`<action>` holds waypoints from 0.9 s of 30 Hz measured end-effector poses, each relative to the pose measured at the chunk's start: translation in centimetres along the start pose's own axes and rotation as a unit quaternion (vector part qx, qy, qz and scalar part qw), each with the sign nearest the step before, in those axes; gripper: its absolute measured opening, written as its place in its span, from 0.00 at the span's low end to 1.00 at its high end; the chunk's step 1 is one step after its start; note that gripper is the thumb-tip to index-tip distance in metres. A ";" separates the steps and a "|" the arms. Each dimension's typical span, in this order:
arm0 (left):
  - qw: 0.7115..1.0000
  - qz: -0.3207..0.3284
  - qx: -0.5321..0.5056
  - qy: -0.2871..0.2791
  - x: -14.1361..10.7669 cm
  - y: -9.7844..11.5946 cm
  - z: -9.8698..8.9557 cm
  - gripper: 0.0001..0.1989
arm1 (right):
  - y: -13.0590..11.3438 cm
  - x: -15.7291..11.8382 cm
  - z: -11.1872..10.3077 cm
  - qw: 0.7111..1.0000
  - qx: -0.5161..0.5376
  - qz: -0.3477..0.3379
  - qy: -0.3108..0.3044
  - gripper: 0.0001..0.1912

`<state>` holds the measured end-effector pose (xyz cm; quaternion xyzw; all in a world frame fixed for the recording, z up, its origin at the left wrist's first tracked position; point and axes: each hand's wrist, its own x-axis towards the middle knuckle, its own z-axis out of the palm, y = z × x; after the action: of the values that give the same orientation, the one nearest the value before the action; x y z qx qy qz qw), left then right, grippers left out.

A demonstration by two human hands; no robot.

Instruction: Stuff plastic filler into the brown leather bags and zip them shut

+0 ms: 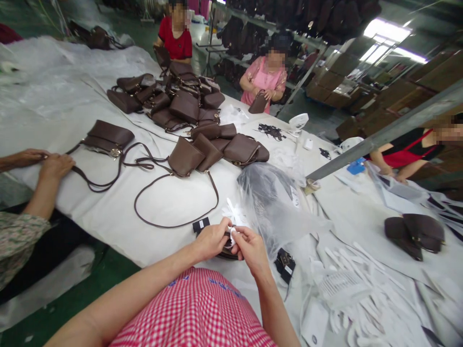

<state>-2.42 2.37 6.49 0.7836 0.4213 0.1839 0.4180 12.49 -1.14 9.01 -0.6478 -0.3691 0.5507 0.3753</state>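
At the table edge, close to my body, my left hand [214, 238] and my right hand [249, 245] meet with pinched fingers. Between them is a small white piece [232, 235], which the right fingers grip. The left fingertips press together at a thin dark strap or cord, too small to make out surely. Under both hands lies a dark brown item [229, 253], mostly hidden by them. Small black tags [200, 224] rest just left of it, and white strips [233, 210] lie right behind the hands.
Brown bags [184, 106] are piled at the back, with a looped strap [177, 225] in front. A plastic-wrapped bundle [269, 193] stands right of my hands. White strips [354, 299] cover the right front. A co-worker's hands [54, 164] touch a strap at left; a metal pole [379, 137] crosses at right.
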 end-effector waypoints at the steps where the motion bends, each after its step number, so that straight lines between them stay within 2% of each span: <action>1: 1.000 0.006 0.005 -0.010 0.0 -0.1 0.0 0.13 | 0.0 0.0 0.0 1.000 -0.011 0.000 0.001 0.22; 4: 0.999 0.014 -0.024 -0.029 0.0 -0.1 -0.3 0.07 | 0.3 0.2 -0.2 0.999 0.011 -0.031 0.002 0.20; 6: 0.997 0.015 -0.066 -0.030 0.1 0.0 -0.6 0.09 | 0.6 0.3 -0.3 0.998 0.038 -0.048 -0.005 0.20; 9: 0.994 -0.004 -0.112 -0.005 0.3 0.1 -0.7 0.09 | 1.2 0.5 -0.1 0.996 0.071 -0.052 -0.006 0.19; 14: 0.990 -0.051 -0.111 0.063 0.5 0.0 -0.1 0.05 | 1.6 0.7 0.0 0.990 0.135 -0.040 0.014 0.23; 21: 0.995 -0.047 -0.076 0.048 0.2 0.1 0.4 0.05 | 1.5 0.3 -0.6 0.996 0.066 -0.010 -0.057 0.27; 27: 0.995 -0.028 -0.073 0.059 0.2 0.0 0.3 0.04 | 1.4 -0.1 0.1 0.997 0.066 -0.021 -0.038 0.26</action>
<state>-2.12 2.36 6.26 0.7269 0.4525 0.2477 0.4533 12.50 -1.80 7.77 -0.5926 -0.3594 0.5898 0.4144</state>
